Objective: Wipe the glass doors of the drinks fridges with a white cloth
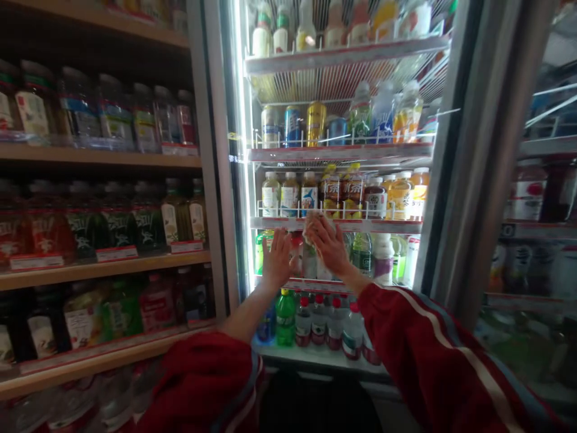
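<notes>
A lit drinks fridge stands in front of me, and faint reflections show on its glass door (297, 162). My left hand (277, 260) is raised with its fingers stretched out, flat against or just before the glass; exact contact is hard to tell. My right hand (331, 245) presses a pale, crumpled cloth (311, 224) to the door at the height of a shelf edge. Part of the cloth is hidden beneath the fingers. Behind the hands are shelved bottles, among them a row of iced tea bottles (352, 189) and a green bottle (285, 319) lower down.
Wooden shelves (103, 155) full of bottles stand at the left. The metal door frame (478, 180) rises on the right, with another fridge section (534, 198) beyond it. A dark shape (318, 403) fills the bottom centre.
</notes>
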A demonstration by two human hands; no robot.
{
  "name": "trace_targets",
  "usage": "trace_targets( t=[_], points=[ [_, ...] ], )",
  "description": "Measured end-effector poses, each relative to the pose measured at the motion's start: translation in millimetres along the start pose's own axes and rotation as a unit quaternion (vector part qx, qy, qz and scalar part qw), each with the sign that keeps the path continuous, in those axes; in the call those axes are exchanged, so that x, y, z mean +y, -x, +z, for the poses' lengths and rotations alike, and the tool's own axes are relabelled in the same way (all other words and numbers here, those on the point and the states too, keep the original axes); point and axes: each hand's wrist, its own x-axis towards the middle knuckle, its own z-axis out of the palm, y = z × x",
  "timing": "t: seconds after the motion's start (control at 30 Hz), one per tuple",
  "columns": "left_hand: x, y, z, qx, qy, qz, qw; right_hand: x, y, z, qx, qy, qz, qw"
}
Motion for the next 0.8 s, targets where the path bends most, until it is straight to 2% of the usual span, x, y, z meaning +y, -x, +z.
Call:
trace_targets(
  t=[0.07, 0.17, 0.27, 0.43, 0.53, 0.6, 0.73, 0.8],
  points=[
    [-13, 4, -2, -0.005, -0.006, -0.020, 1.000, 2, -8, -1, 0.001, 0.002, -0.010, 1.000],
    [-34, 10, -3, 0.007, -0.008, -0.055, 0.998, 9, -27, -1, 0.052, 0.005, 0.056, 0.997],
    [-51, 18, -4, 0.024, -0.011, -0.087, 0.996, -3, -44, 5, 0.071, -0.011, 0.086, 0.994],
    [-71, 40, -9, 0.006, -0.028, -0.104, 0.994, -65, -47, 28, -0.018, -0.060, -0.043, 0.997],
    [-82, 56, -12, -0.020, -0.040, -0.121, 0.992, -92, -50, 40, -0.042, -0.086, -0.107, 0.990],
    [-91, 66, -14, -0.027, -0.046, -0.136, 0.989, -101, -64, 46, -0.032, -0.091, -0.109, 0.989],
    [-104, 86, -16, -0.040, -0.054, -0.161, 0.985, -113, -103, 55, -0.002, -0.088, -0.067, 0.994],
    [-110, 96, -17, -0.047, -0.056, -0.172, 0.982, -123, -114, 61, -0.004, -0.094, -0.076, 0.993]
  ],
)
